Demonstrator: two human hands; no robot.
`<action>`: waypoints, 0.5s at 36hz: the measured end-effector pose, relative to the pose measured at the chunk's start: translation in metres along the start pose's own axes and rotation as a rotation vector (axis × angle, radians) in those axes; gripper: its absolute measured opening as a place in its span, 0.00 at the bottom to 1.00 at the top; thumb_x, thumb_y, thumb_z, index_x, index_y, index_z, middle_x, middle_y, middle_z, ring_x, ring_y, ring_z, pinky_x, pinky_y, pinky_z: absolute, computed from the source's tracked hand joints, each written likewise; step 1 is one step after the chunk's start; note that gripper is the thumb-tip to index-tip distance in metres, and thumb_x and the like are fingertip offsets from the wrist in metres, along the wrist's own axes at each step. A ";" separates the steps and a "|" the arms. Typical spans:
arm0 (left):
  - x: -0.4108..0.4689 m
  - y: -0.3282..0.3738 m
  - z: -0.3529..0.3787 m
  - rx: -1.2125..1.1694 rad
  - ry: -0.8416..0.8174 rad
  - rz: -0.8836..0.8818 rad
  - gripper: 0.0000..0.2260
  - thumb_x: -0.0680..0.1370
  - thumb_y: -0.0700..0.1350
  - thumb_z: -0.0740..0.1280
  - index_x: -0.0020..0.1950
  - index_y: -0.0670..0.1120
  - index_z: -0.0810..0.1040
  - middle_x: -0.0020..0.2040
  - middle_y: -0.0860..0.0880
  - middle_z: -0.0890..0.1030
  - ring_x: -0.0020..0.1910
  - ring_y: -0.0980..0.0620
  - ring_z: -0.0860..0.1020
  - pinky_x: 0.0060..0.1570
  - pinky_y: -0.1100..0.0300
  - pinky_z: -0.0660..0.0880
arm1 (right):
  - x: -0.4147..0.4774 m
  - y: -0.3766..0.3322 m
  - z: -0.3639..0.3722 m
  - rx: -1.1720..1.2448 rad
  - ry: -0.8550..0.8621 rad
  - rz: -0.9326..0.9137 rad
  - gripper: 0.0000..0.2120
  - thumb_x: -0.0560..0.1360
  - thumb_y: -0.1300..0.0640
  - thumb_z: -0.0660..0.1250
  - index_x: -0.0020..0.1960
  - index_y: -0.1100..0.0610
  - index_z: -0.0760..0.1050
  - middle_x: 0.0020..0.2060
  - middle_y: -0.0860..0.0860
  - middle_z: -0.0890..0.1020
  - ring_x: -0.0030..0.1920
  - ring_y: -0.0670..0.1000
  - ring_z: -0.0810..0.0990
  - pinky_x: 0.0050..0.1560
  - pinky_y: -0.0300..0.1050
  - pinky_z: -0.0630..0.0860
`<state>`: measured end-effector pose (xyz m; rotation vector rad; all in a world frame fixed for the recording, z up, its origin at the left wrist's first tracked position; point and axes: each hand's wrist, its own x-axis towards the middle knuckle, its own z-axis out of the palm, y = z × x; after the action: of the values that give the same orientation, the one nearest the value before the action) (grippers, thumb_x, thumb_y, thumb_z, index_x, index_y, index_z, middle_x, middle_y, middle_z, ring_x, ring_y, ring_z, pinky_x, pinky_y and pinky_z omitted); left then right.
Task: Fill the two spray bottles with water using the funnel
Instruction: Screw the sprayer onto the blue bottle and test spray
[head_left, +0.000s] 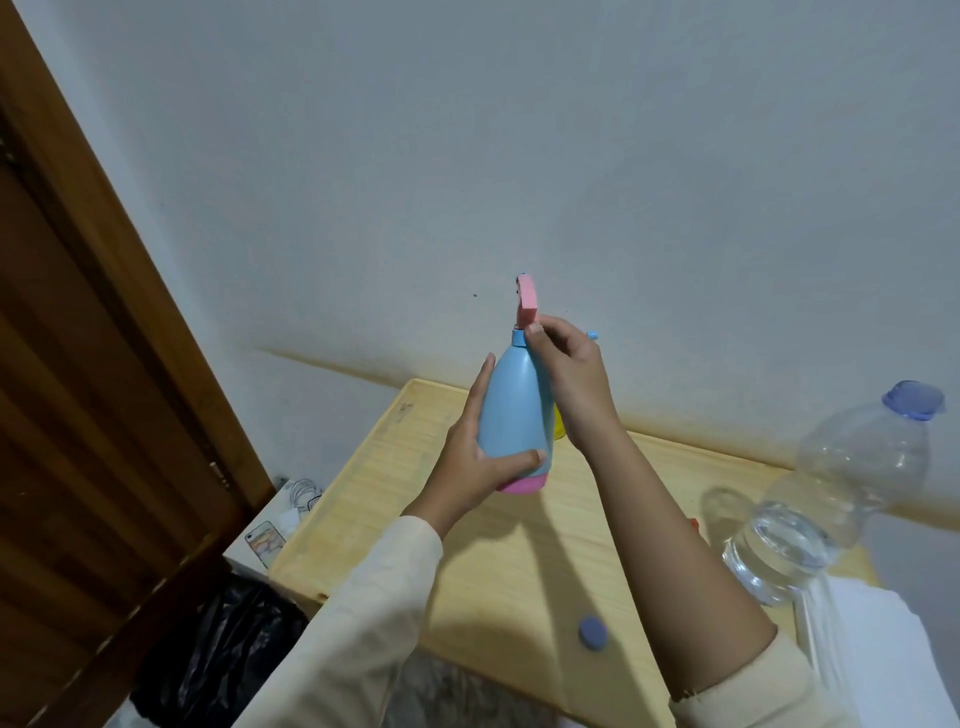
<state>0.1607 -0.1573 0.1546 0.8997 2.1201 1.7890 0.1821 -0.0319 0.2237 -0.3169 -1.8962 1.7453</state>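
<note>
I hold a blue spray bottle (511, 415) with a pink base upright above the wooden table (395, 493). My left hand (470, 462) wraps around its lower body. My right hand (569, 379) grips the blue collar at its neck, just below the pink spray head (528, 300). A sliver of something yellow (559, 427) shows behind the bottle and my right wrist; I cannot tell what it is. A clear plastic water bottle (831, 499) with a blue cap on it stands at the right, partly filled. The funnel is not visible.
A loose blue cap (593, 632) lies on the table near its front edge. White paper or cloth (883, 654) sits at the right corner. Left of the table are a phone (266, 540), white cables, a black bag (223, 649) and a brown door (93, 415).
</note>
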 end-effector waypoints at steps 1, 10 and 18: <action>0.000 -0.001 0.001 0.004 0.011 -0.002 0.46 0.65 0.46 0.75 0.75 0.64 0.51 0.60 0.76 0.67 0.59 0.65 0.73 0.54 0.63 0.76 | 0.000 0.002 0.001 -0.022 0.032 -0.017 0.08 0.76 0.52 0.67 0.51 0.55 0.78 0.45 0.47 0.82 0.46 0.44 0.78 0.50 0.41 0.73; -0.005 -0.004 -0.002 0.061 0.006 -0.004 0.47 0.65 0.49 0.76 0.73 0.71 0.50 0.66 0.66 0.67 0.61 0.61 0.73 0.56 0.59 0.76 | -0.002 0.003 0.001 -0.095 0.046 -0.005 0.11 0.74 0.52 0.69 0.49 0.59 0.79 0.39 0.49 0.81 0.41 0.46 0.77 0.45 0.43 0.72; -0.009 -0.006 -0.006 0.013 -0.013 -0.007 0.47 0.63 0.52 0.76 0.73 0.70 0.51 0.65 0.69 0.66 0.58 0.61 0.74 0.54 0.58 0.78 | 0.002 -0.009 -0.006 0.069 -0.137 0.133 0.09 0.81 0.52 0.58 0.51 0.54 0.75 0.52 0.49 0.83 0.56 0.49 0.80 0.53 0.51 0.76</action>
<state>0.1628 -0.1679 0.1481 0.9033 2.1269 1.7637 0.1854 -0.0273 0.2327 -0.3111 -1.9434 1.9600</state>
